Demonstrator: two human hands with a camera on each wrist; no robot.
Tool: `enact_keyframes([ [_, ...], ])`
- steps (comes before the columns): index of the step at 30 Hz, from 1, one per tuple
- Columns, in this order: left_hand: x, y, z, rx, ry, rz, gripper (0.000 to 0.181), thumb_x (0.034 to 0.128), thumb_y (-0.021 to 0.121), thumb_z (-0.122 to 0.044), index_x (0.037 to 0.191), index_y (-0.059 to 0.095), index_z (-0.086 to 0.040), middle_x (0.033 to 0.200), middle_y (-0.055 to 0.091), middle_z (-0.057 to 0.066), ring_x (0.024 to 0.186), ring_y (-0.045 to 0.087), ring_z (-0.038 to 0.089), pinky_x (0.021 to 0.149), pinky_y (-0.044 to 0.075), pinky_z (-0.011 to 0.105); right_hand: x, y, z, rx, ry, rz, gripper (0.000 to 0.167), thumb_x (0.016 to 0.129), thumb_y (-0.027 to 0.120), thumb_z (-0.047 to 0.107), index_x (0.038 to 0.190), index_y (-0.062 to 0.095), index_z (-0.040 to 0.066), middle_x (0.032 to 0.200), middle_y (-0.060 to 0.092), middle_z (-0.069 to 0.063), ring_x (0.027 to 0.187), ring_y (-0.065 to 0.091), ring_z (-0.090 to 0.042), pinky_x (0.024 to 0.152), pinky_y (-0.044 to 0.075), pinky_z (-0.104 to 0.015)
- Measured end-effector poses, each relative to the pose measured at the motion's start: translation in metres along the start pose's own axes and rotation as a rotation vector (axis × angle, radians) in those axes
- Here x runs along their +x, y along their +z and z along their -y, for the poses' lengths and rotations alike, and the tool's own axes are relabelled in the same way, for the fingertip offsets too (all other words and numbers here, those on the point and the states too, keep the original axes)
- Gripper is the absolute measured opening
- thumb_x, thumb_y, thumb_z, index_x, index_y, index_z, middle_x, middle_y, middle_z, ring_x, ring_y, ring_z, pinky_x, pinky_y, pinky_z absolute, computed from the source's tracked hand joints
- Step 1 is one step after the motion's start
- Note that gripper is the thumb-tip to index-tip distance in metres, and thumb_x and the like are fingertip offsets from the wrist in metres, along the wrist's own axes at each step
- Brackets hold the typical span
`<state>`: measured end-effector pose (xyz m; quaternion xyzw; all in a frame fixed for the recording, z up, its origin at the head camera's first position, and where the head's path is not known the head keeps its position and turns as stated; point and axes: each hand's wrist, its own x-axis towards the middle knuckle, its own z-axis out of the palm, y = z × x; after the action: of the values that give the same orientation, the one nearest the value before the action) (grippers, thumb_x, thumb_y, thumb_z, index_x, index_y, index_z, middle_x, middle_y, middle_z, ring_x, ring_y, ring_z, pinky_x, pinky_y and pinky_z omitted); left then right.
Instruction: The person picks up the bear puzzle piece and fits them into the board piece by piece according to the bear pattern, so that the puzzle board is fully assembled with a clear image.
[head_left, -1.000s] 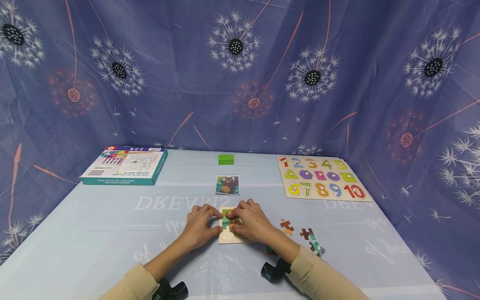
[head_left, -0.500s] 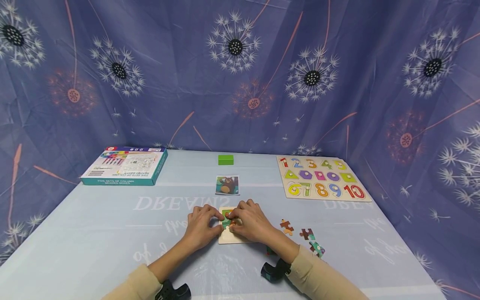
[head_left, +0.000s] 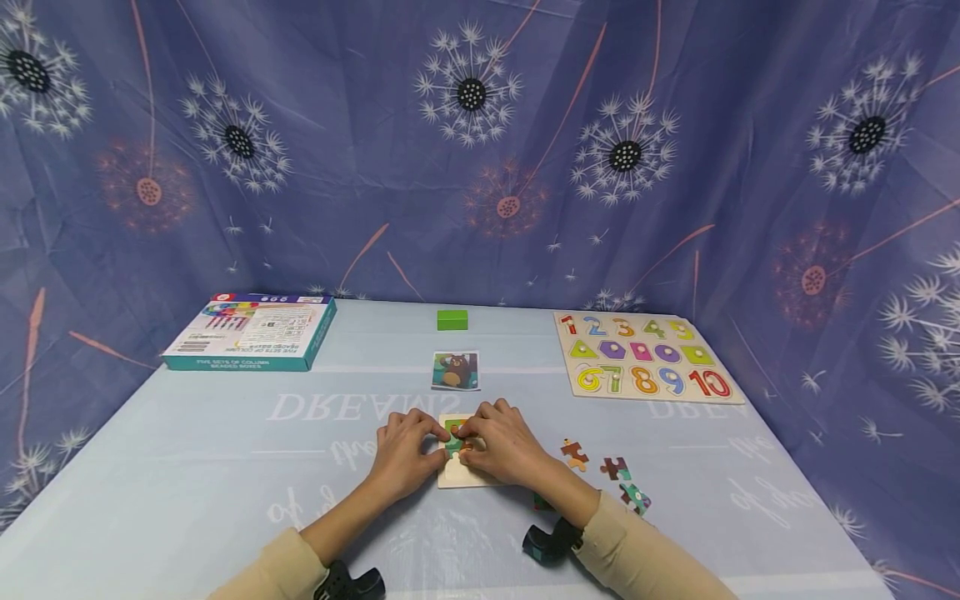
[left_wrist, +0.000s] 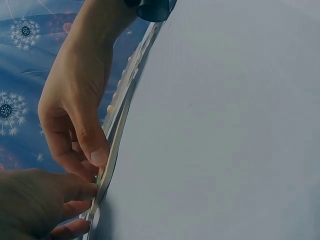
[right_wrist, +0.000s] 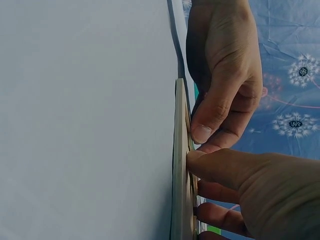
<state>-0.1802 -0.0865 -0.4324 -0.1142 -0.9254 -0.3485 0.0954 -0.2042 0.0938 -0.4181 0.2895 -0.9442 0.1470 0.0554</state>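
Observation:
A small wooden puzzle board (head_left: 457, 478) lies flat, with green and brown pieces (head_left: 453, 447) in its upper left part and bare wood along its near side. From the left, my left hand (head_left: 405, 454) holds a green piece by its ends between thumb and fingertips at the board's left edge. My right hand (head_left: 507, 442) pinches a brown and green piece beside it and covers the board's right part. Both wrist views show the board edge-on, with my left hand (left_wrist: 40, 202) and my right hand (right_wrist: 255, 187) meeting close together over its face.
Loose puzzle pieces (head_left: 574, 454) lie to the right, one partly under my right forearm. Behind the board are a bear picture card (head_left: 454, 370) and a green block (head_left: 452, 320). A number board (head_left: 648, 358) stands back right, a box (head_left: 247, 333) back left.
My left hand has shifted slightly right, its fingertips moving from the board's left edge onto the green piece. My right hand stays in place.

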Motion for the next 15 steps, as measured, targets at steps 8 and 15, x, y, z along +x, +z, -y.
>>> enact_keyframes([
  [8,0.0008,0.0005,0.0003,-0.004,-0.016,0.01,0.013,0.0717,0.073,-0.019,0.084,0.069,-0.018,0.098,0.059,0.0,0.099,0.044,0.023,0.087,0.027,0.048,-0.0006,0.0002,-0.001,0.024,0.003,-0.007,0.025,0.079,0.072,0.035,0.1,0.072,0.021,0.096,0.061,0.004,0.087,0.045,-0.014,0.076,0.034,-0.032],
  [15,0.0014,0.001,0.0007,0.01,-0.013,0.008,0.013,0.0714,0.073,-0.019,0.083,0.069,-0.018,0.098,0.059,0.0,0.099,0.044,0.022,0.086,0.027,0.047,-0.0008,-0.0002,-0.0017,0.03,0.001,-0.008,0.023,0.081,0.071,0.036,0.099,0.071,0.021,0.094,0.06,0.004,0.087,0.045,-0.014,0.078,0.035,-0.033],
])
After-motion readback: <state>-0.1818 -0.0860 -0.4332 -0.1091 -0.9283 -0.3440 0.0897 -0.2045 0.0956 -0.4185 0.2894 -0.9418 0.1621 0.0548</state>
